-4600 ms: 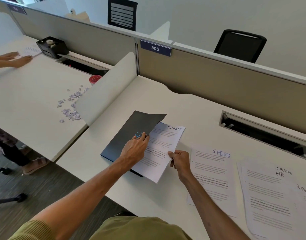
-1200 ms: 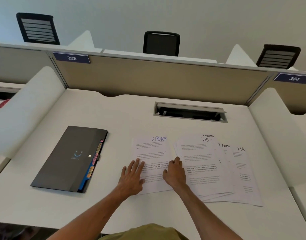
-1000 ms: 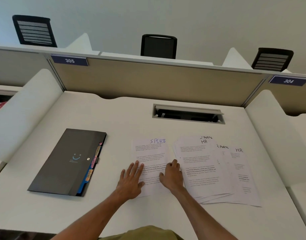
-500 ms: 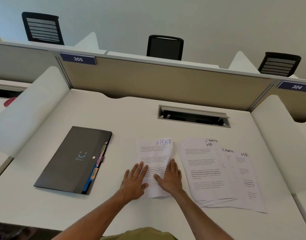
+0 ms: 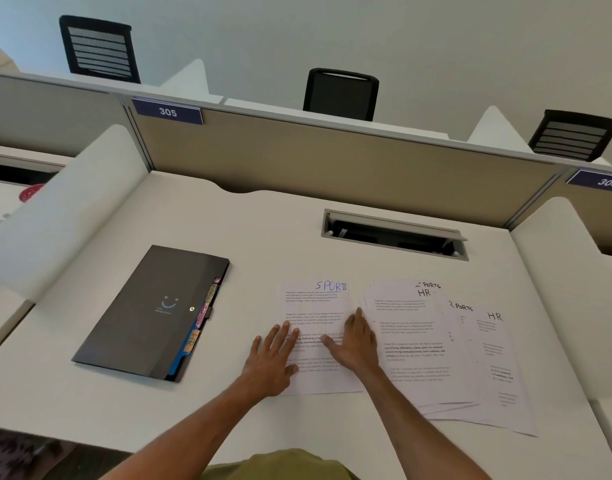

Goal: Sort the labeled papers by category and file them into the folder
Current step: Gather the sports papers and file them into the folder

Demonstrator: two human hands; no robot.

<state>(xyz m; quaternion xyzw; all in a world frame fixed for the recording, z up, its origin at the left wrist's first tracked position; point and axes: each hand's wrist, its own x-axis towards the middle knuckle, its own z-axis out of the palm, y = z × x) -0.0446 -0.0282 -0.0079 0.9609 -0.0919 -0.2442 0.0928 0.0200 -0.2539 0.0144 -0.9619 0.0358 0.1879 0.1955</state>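
Note:
A dark grey folder (image 5: 148, 313) lies closed on the white desk at the left, coloured index tabs showing along its right edge. To its right lies a sheet labelled SPORTS (image 5: 315, 306). My left hand (image 5: 271, 358) rests flat on that sheet's left edge, fingers spread. My right hand (image 5: 355, 341) lies flat on its right side, fingers straight. Further right is a fanned stack of papers (image 5: 432, 344) with HR and SPORTS labels on top, and an outer HR sheet (image 5: 498, 358).
A cable slot (image 5: 394, 235) opens in the desk behind the papers. White side dividers (image 5: 65, 206) stand at left and right, a beige partition (image 5: 332, 161) at the back. A red object (image 5: 31, 192) sits on the neighbouring desk.
4.6 s ago both hands held a FINANCE sheet at the open folder; the folder now lies closed. Over the last second my right hand slid left, fully onto the SPORTS sheet.

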